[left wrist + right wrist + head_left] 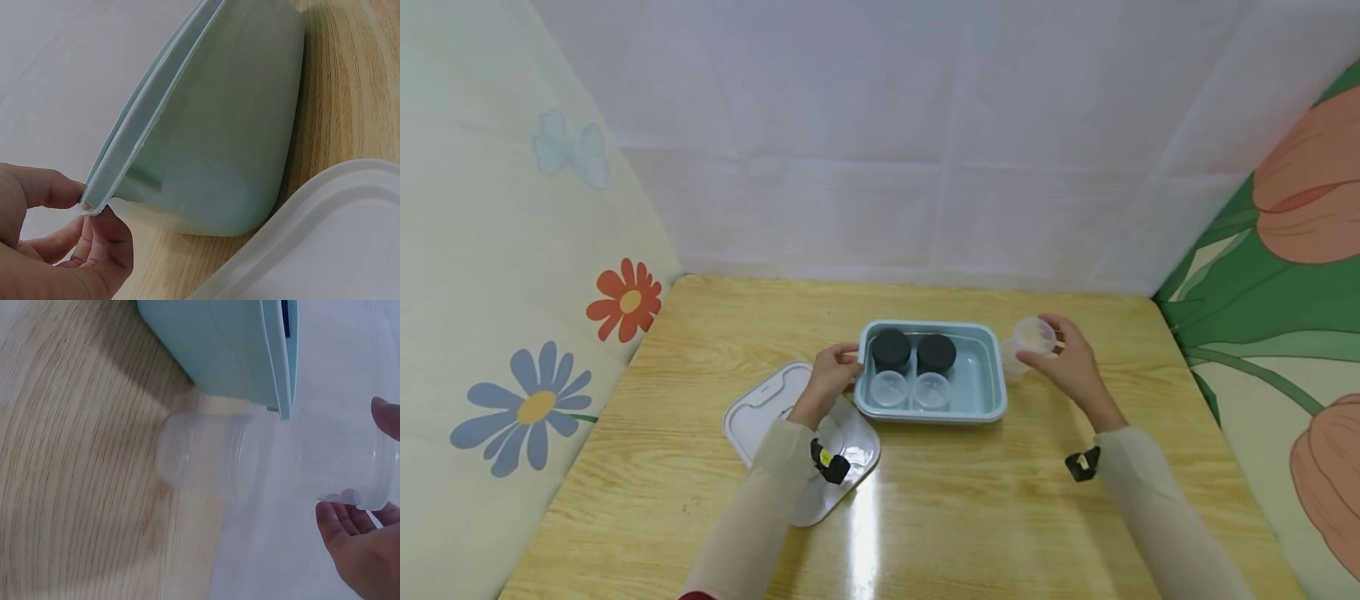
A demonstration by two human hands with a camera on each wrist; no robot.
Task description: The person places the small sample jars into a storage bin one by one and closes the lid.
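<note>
A light-blue plastic tub [981, 379] stands on the table with dividers inside. It holds two black round-topped items [891, 347] at the back and two clear lidded cups [889, 389] in front. My left hand [832, 375] pinches the tub's left rim [125, 150] between thumb and fingers. To the right of the tub, my right hand [1071, 362] grips a clear plastic jar [340, 459] by its sides. Below that jar, a second clear jar [206, 453] stands on the table close beside the tub's wall.
A white lid [752, 408] lies on the table left of the tub, partly under my left forearm. The wooden table [970, 508] meets a white cloth backdrop [925, 208] at its far edge. Flower-printed panels [535, 408] flank both sides.
</note>
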